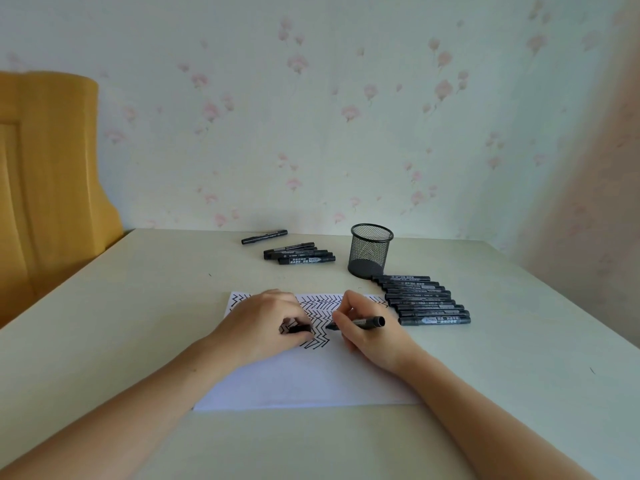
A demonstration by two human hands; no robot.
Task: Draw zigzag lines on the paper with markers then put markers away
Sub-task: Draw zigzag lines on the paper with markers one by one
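A white sheet of paper [304,379] lies on the table, its upper half covered with black zigzag lines [320,306]. My right hand [367,337] grips an uncapped black marker [360,322] with its tip pointing left just over the zigzags. My left hand [263,327] rests on the paper and pinches the marker's black cap [299,328], a short gap from the tip. A black mesh pen cup [370,251] stands behind the paper, with nothing visible inside.
A row of several capped black markers [422,299] lies right of the paper below the cup. Another small group of markers [299,254] and a single marker [264,236] lie near the wall. A yellow wooden chair back [48,188] stands at the left.
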